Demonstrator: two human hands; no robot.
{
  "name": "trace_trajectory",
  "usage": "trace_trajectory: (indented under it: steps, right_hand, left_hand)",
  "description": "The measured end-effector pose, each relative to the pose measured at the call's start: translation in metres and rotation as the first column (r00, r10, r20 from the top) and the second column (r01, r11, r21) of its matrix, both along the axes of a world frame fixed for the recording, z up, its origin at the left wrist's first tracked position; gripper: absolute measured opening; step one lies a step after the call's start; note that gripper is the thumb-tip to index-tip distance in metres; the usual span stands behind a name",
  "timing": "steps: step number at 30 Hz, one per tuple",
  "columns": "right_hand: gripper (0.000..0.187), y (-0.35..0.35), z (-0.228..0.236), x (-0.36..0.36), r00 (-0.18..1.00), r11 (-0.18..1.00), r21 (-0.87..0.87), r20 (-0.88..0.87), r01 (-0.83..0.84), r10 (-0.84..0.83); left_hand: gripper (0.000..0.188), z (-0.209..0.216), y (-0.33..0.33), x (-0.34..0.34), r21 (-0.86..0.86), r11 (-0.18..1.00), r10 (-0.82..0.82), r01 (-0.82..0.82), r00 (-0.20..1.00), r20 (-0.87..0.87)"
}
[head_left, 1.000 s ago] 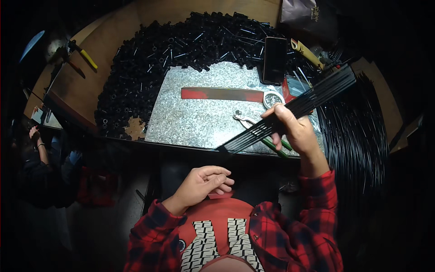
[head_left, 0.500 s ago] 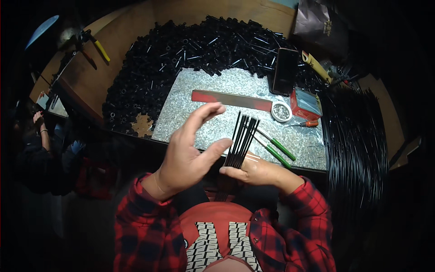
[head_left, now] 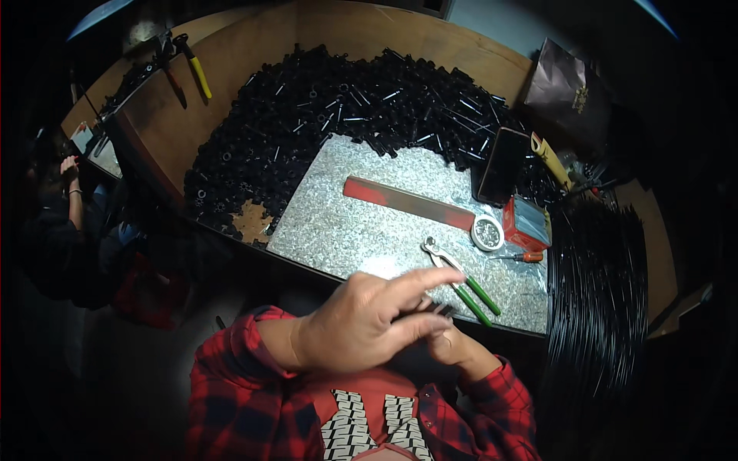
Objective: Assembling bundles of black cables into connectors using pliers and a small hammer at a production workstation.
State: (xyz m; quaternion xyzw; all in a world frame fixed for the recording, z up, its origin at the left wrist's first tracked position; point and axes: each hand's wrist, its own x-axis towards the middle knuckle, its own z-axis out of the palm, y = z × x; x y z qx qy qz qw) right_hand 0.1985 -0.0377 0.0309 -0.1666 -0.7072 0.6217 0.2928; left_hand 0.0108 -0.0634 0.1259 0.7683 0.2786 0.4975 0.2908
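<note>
My left hand (head_left: 366, 321) is spread, thumb apart, before my right hand (head_left: 450, 344), whose grip I cannot tell. Dark rod tips (head_left: 443, 310) show between, by the counter (head_left: 327, 223). Judgement: even ends, light pressure.

We look from head height through left one of two wide fisheye cameras worn side by side. View faces down and forward, upright, unmirrored. We see red shirt front (head_left: 373, 384) at lower edge, left hand (head_left: 357, 323) and right hand (head_left: 452, 347) close below, speckled slab (head_left: 327, 234) just past them, wooden wall (head_left: 427, 37) farther off. Straight edges bend toward rim.
</note>
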Motion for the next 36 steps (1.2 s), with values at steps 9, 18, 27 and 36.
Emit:
trace_trajectory:
  steps: [9, 18, 27, 36]
  right_hand:
    - [0.017, 0.005, -0.020, -0.025, 0.848, 0.867, 0.092, 0.182, 0.490, -0.498]
    - [0.021, 0.007, -0.029, -0.024, 0.862, 0.882, -0.060, 0.252, 0.467, -0.439]
    - [0.020, 0.007, -0.027, -0.026, 0.847, 0.881, 0.012, 0.270, 0.472, -0.458]
    - [0.019, 0.008, -0.024, -0.027, 0.855, 0.888, 0.042, 0.254, 0.458, -0.453]
  left_hand:
    - [0.079, -0.012, 0.006, -0.015, 0.074, 0.997, -0.024, 0.014, 0.990, 0.137]
    - [0.048, -0.114, 0.186, -0.135, 0.157, 0.510, 0.774, -0.845, 0.372, -0.512]
    - [0.027, -0.140, 0.236, -0.156, 0.170, 0.433, 0.634, -0.885, 0.165, -0.755]
    - [0.021, -0.154, 0.236, -0.175, 0.277, 0.449, 0.737, -0.849, 0.177, -0.653]
